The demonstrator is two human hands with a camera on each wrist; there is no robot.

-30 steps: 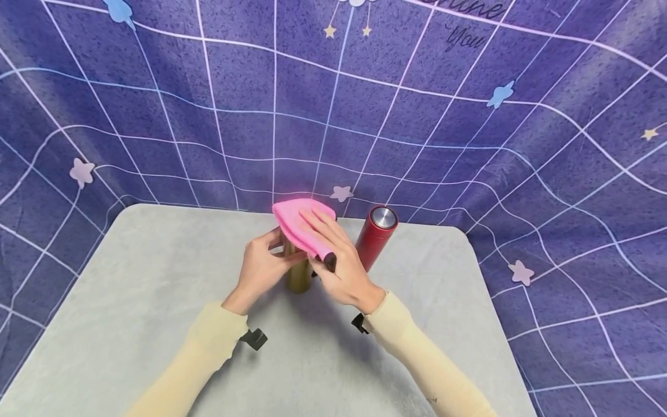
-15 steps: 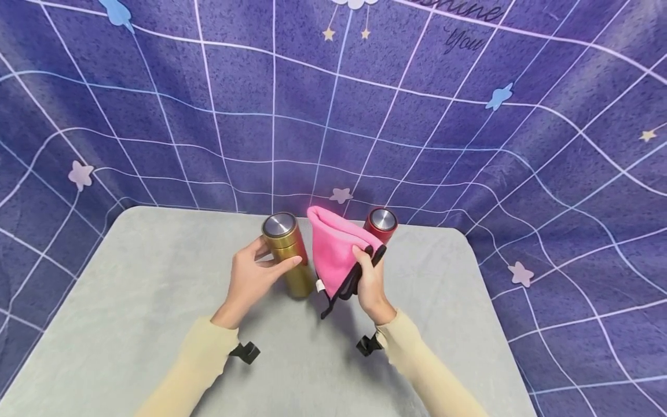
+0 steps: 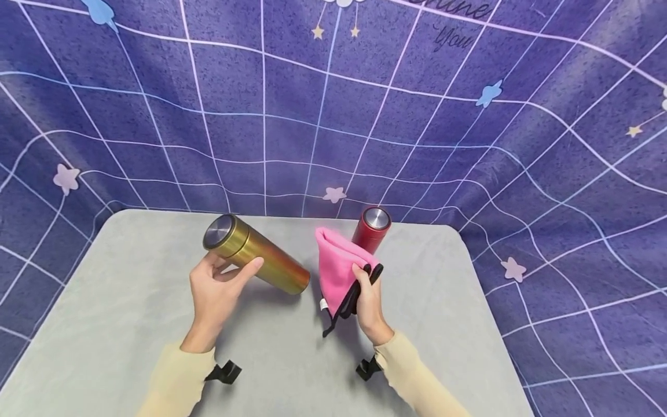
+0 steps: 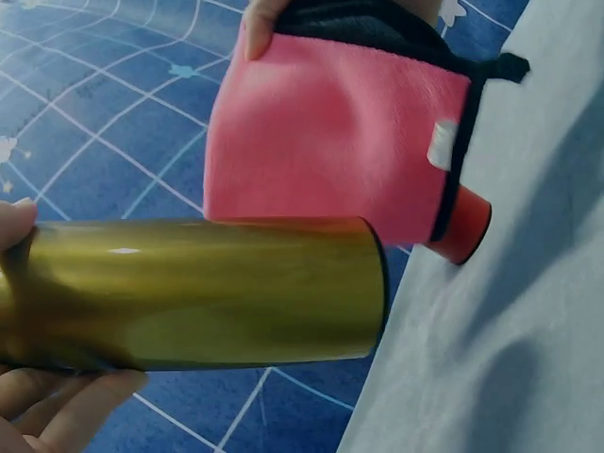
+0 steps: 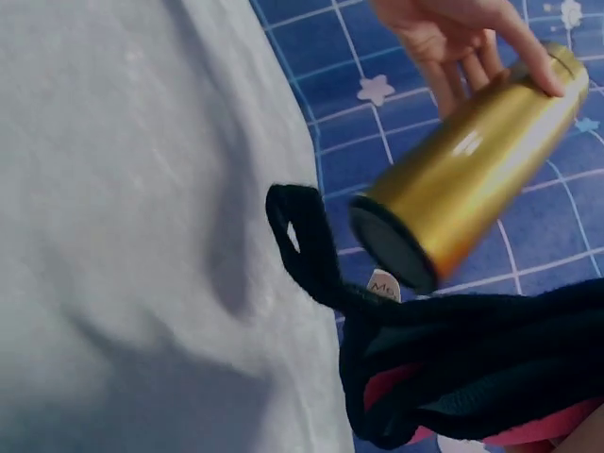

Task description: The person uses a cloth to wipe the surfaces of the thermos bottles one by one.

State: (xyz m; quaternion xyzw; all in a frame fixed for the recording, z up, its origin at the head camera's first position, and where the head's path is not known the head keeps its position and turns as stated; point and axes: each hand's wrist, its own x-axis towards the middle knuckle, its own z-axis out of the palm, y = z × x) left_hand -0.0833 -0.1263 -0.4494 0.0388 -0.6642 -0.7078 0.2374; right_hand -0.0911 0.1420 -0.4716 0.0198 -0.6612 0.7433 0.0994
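Note:
My left hand point(image 3: 216, 295) grips a gold thermos bottle point(image 3: 266, 260) near its silver-topped lid. The bottle is tilted, lid toward the left and dark base toward the right. In the right wrist view that base point(image 5: 392, 245) shows, lifted off the table. My right hand point(image 3: 371, 301) holds a folded pink cloth point(image 3: 336, 269) with black edging, thumb on the near side. A black loop point(image 5: 302, 245) and a small white tag point(image 4: 441, 144) hang at the cloth's edge. Most of the right hand's fingers are hidden behind the cloth.
A red thermos bottle point(image 3: 371, 231) with a silver lid top stands upright behind the cloth, its lower part hidden in the head view. The table point(image 3: 130, 278) has a pale grey cover. Purple-blue curtains point(image 3: 292, 139) with a grid pattern close off the back and sides.
The pink cloth has come off the gold thermos bottle's top and moved right with my right hand. My left hand has carried the bottle left and tilted it from upright.

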